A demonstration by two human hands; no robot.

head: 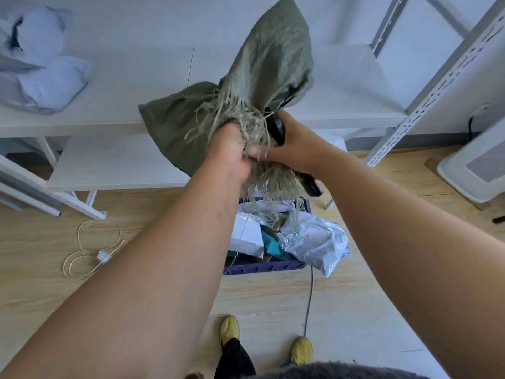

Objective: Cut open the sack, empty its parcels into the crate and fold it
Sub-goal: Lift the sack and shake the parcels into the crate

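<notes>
The person stands over a purple plastic crate (pixel 263 266) on the wooden floor, both bare arms stretched out in front. The green woven sack (pixel 262 86) is held up above the crate, its frayed open mouth turned downward and its closed end rising toward the white shelf rack (pixel 114 86) behind it. Loose pale fibres hang from the cut edge and trail down to the parcels below.

The left hand (pixel 232 151) is clenched around the gathered fabric at the sack's mouth. The right hand (pixel 292 144) is closed too, pressed against the left one at the same bunched edge; it grips the sack and also a black cutter (pixel 276 131), whose dark body runs under the palm and sticks out below the wrist toward the crate.

Inside the crate lie the parcels: a white box (pixel 246 235) on its left side, teal packaging (pixel 273 246) in the middle, and a silver-grey mailer bag (pixel 314 240) that spills over the crate's right rim. More white packets lie at the far end under the hanging fibres.

Left of the crate, a loop of pale cord (pixel 90 250) lies on the floor. A grey cable (pixel 310 296) runs from the crate toward the person's yellow shoes (pixel 300 350). On the rack's top shelf, far left of the sack, sits a light blue bundle of cloth (pixel 38 61).
</notes>
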